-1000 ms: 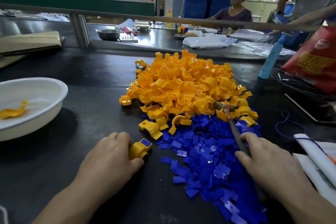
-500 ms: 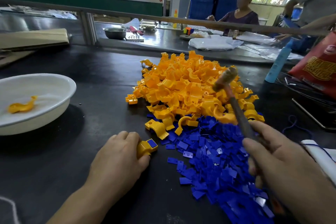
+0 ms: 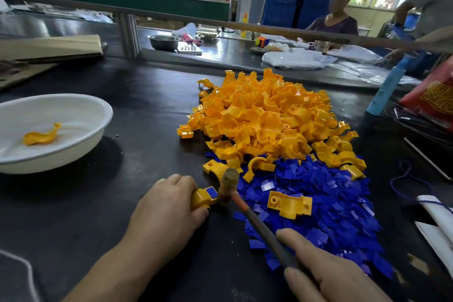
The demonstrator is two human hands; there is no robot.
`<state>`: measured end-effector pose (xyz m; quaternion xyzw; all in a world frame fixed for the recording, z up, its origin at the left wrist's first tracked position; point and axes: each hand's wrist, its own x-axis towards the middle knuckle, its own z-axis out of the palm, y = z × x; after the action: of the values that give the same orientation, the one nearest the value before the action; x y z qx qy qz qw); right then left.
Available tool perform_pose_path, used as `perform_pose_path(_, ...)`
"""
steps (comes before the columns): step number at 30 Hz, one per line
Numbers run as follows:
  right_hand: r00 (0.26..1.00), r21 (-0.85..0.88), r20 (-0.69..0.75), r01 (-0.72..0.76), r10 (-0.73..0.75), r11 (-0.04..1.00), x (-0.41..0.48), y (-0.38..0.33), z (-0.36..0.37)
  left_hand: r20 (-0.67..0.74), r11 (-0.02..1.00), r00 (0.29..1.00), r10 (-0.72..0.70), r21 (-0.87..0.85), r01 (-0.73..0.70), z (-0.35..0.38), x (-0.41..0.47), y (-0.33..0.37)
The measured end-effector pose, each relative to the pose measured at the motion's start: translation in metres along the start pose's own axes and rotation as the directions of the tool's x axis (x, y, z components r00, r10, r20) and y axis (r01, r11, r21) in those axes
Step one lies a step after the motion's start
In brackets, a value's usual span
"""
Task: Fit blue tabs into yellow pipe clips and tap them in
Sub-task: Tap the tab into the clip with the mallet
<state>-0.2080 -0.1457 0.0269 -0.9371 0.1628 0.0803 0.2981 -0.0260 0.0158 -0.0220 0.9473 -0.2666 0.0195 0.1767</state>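
My left hand (image 3: pixel 166 213) grips a yellow pipe clip (image 3: pixel 201 200) against the black table, a blue tab (image 3: pixel 211 192) seated in its top. My right hand (image 3: pixel 328 274) holds a small hammer (image 3: pixel 229 185) by its handle; the hammer head stands down on the table just right of the clip, touching it. A big heap of yellow clips (image 3: pixel 267 117) lies behind, and a spread of blue tabs (image 3: pixel 326 211) lies in front of it. One loose yellow clip (image 3: pixel 289 203) rests on the tabs.
A white bowl (image 3: pixel 73 152) at the left holds one yellow piece (image 3: pixel 40 136). Cardboard lies at the far left. A red bag (image 3: pixel 431 100), a blue tube (image 3: pixel 384 93) and white cloth (image 3: pixel 438 218) sit at the right. People work behind the rail.
The hammer came off the pile, rose, then swung down beside the clip in my left hand. A yellow clip now lies on the blue tabs.
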Motion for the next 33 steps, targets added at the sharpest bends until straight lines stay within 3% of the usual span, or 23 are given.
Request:
perform_pose_path(5, 0.993, -0.089, -0.101, 0.051, -0.060, 0.995, -0.003, -0.003, 0.002, 0.004, 1.000, 1.000, 0.007, -0.002, -0.007, 0.001, 0.000, -0.001)
perform_pose_path(8, 0.995, -0.151, -0.063, 0.062, -0.072, 0.987, 0.007, -0.008, 0.006, -0.005, 1.000, 1.000, 0.010, -0.002, -0.010, 0.000, 0.000, 0.000)
perform_pose_path(11, 0.995, -0.141, -0.045, 0.087, -0.094, 0.986, 0.009, -0.006, 0.002, -0.006, 1.000, 1.000, 0.011, 0.002, -0.011, -0.001, 0.001, 0.000)
perform_pose_path(19, 0.969, -0.143, -0.176, 0.147, -0.171, 0.979, 0.011, -0.008, -0.002, 0.004, 1.000, 1.000, 0.015, -0.006, -0.015, -0.001, 0.000, 0.000)
perform_pose_path(25, 0.984, -0.129, -0.092, 0.143, -0.155, 0.981, 0.023, -0.016, 0.002, 0.010, 1.000, 1.000, -0.003, -0.003, 0.004, -0.002, -0.001, 0.001)
perform_pose_path(33, 0.941, -0.055, -0.294, 0.155, -0.164, 0.986, 0.002, -0.007, -0.025, 0.049, 1.000, 0.999, 0.013, 0.017, -0.014, -0.001, -0.001, -0.001)
